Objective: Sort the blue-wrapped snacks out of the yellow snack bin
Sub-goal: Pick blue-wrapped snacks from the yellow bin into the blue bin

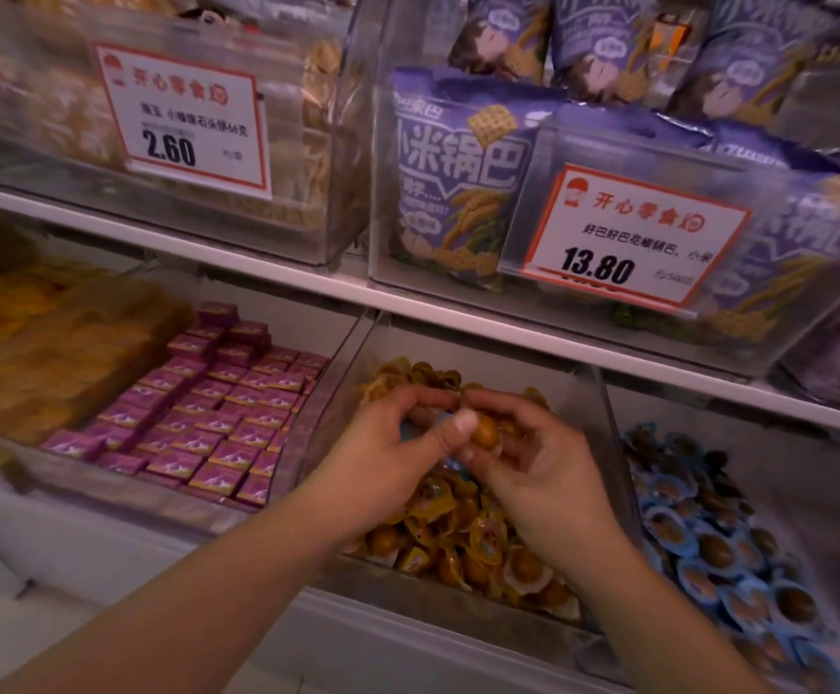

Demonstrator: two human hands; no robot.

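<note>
Blue-wrapped snack (410, 429) hidden in left hand (383, 458)

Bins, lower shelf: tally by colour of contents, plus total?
Yellow-wrapped: 2, the yellow snack bin under both hands and the yellow-bag bin far left
Pink boxes: 1, the pink box bin
Blue-wrapped: 1, the blue snack bin
Total: 4

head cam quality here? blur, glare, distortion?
Head view: dim, warm light; motion blur smears the upper-left bin and frame edges; both price tags stay readable. Wide-angle bend tilts the shelf edge. Soft glare on the clear bin fronts. Left hand and right hand slightly soft over the yellow snacks.
</note>
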